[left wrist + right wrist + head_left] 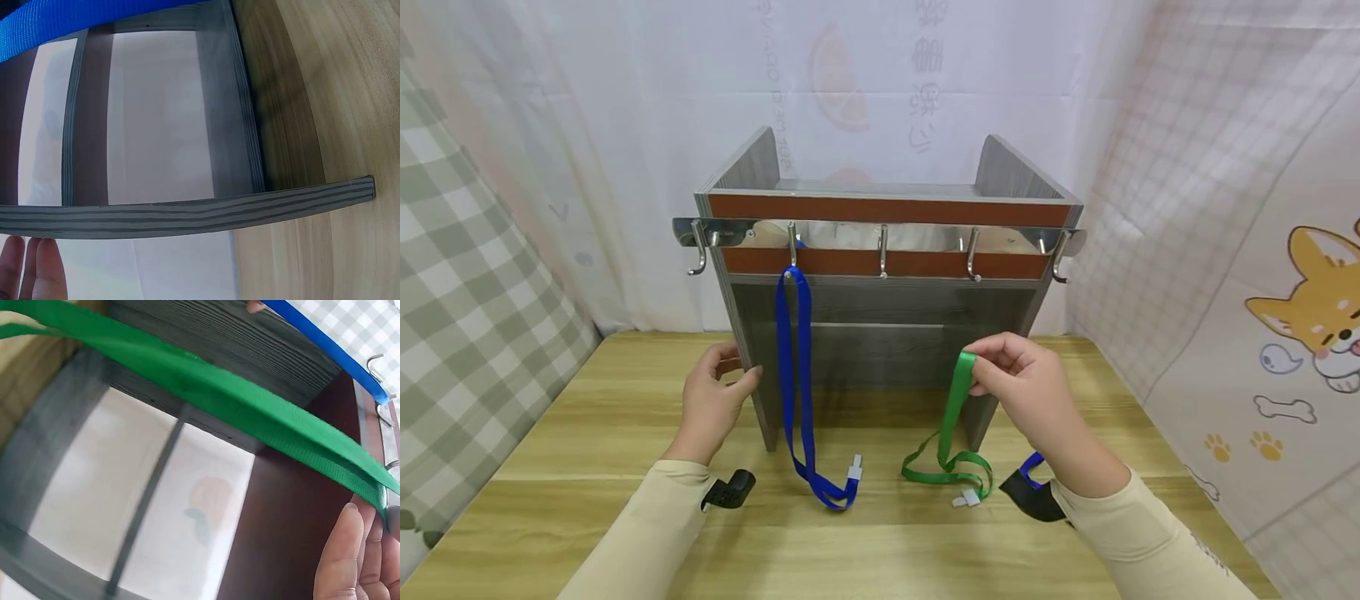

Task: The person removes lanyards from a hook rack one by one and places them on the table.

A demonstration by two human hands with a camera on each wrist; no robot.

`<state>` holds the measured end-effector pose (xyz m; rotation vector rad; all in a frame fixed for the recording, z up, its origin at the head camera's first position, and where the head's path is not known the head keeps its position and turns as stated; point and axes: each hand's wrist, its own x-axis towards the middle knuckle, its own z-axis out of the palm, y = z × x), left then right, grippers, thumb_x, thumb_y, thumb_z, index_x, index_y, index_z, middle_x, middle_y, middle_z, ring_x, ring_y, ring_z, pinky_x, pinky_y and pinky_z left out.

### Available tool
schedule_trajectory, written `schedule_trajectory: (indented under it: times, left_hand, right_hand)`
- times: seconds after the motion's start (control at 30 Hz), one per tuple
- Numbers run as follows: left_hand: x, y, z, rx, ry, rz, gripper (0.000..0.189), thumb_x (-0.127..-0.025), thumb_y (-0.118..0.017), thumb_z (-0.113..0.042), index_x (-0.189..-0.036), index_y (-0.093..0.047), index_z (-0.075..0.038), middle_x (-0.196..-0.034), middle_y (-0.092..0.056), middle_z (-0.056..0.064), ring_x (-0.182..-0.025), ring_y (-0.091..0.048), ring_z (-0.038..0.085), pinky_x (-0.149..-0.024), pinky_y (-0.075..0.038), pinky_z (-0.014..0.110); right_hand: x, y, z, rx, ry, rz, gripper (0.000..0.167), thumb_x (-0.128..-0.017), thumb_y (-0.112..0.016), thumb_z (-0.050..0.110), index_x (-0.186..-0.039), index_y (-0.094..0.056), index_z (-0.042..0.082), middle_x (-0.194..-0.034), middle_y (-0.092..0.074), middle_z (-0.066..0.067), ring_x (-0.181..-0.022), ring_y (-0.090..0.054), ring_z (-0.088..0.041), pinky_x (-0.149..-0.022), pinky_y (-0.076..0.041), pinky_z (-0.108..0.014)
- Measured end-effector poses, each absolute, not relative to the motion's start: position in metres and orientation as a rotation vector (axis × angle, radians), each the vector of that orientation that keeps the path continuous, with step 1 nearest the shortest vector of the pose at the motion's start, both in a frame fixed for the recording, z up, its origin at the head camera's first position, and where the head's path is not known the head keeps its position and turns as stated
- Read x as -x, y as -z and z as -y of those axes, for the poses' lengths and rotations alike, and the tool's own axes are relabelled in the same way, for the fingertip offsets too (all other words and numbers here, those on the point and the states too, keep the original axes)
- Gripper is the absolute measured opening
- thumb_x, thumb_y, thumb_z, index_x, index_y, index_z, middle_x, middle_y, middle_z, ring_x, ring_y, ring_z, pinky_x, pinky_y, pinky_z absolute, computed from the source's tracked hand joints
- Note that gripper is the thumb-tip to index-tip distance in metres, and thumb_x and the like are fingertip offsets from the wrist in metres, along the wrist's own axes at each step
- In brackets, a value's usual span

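A green lanyard (957, 396) hangs from my right hand (1026, 379), pinched between thumb and fingers near its upper loop. Its lower part lies coiled on the table, ending in a white clip (970, 497). A blue lanyard (805, 358) loops over the second hook (792, 243) from the left, and its white clip (854, 468) is at the tabletop. At the left side of the grey wooden rack (751, 358), my left hand (706, 408) touches the side panel, with fingertips (49, 262) along its outer side and the thumb at the front edge.
A metal hook rail (925, 237) with several hooks runs across the rack's front, its ends projecting past both sides. The rack stands on a wooden table (880, 550). Cloth curtains (647, 167) enclose the back and sides. A dark wrist camera (730, 490) sits below my left wrist.
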<state>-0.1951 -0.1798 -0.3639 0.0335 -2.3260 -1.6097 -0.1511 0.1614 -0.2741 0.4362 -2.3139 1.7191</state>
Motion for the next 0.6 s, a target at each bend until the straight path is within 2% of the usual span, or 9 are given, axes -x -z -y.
schedule_trajectory:
  times: [0.33, 0.6]
  left_hand:
    - [0.194, 0.361, 0.178, -0.038, 1.62, 2.333, 0.038, -0.091, -0.063, -0.011, -0.126, -0.052, -0.001, -0.124, -0.055, 0.014, -0.116, -0.052, 0.023, -0.083, -0.045, 0.016]
    - [0.194, 0.362, 0.179, -0.051, 1.638, 2.314, 0.037, -0.09, -0.063, -0.009, -0.125, -0.053, -0.001, -0.123, -0.056, 0.014, -0.116, -0.053, 0.023, -0.081, -0.043, 0.013]
  right_hand:
    - [0.148, 0.312, -0.189, -0.238, -1.761, 2.435, 0.021, -0.093, -0.059, 0.005, -0.105, -0.061, -0.012, -0.077, -0.066, 0.005, -0.068, -0.064, -0.011, -0.067, -0.057, -0.029]
    - [0.155, 0.337, -0.214, -0.122, -1.738, 2.523, 0.024, -0.094, -0.057, 0.006, -0.109, -0.06, -0.013, -0.08, -0.067, 0.006, -0.071, -0.065, -0.009, -0.067, -0.057, -0.028]
